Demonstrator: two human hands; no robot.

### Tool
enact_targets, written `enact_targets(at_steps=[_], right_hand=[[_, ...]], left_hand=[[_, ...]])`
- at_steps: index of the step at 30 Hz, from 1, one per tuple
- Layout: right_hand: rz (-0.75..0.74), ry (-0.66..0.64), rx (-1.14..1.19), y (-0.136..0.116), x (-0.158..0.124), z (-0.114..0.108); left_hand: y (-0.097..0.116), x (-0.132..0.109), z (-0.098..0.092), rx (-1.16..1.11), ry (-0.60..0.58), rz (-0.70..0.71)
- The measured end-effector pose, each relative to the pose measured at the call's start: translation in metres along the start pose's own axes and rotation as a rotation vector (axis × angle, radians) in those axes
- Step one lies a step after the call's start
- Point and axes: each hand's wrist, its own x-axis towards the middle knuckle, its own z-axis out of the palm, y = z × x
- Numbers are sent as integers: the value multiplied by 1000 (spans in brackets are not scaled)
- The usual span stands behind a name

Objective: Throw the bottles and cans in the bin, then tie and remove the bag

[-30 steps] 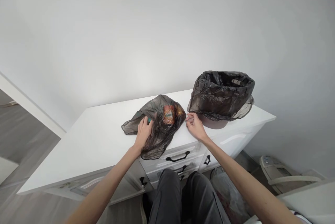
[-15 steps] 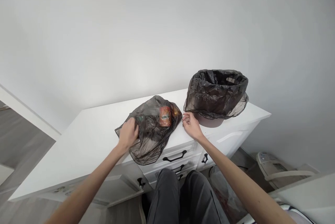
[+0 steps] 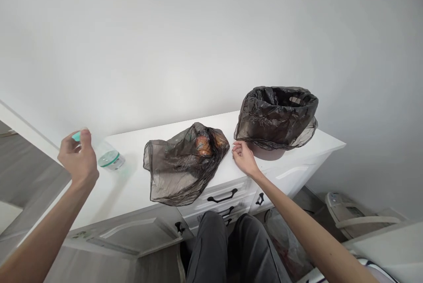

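My left hand (image 3: 79, 156) is raised over the left part of the white cabinet top (image 3: 132, 186), fingers closed on a clear plastic bottle (image 3: 107, 158) with a teal cap and green band. A thin dark see-through bag (image 3: 180, 166) lies in the middle of the top, sagging over the front edge, with an orange-labelled item showing inside. My right hand (image 3: 243, 159) rests on the top at the bag's right corner, fingers curled on its edge.
A bin lined with a black bag (image 3: 277, 117) stands at the right end of the top. Drawers with black handles (image 3: 224, 196) sit below, and a cabinet door (image 3: 132, 234) hangs open. A grey appliance (image 3: 346, 214) is on the floor, right.
My left hand pulled out of the thin bag and swung left and up, bringing the clear bottle with it. The bag slumped. My right hand stayed at the bag's corner.
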Motion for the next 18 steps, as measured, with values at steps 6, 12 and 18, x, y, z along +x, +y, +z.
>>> enact_targets(at_steps=[6, 12, 18], right_hand=[[-8, 13, -9, -2, -1, 1], [-4, 7, -29, 0, -3, 2], [16, 2, -47, 1, -4, 1]], left_hand=[[7, -2, 7, -147, 17, -116], [-3, -10, -3, -78, -109, -204], [-23, -31, -19, 57, -247, -106]])
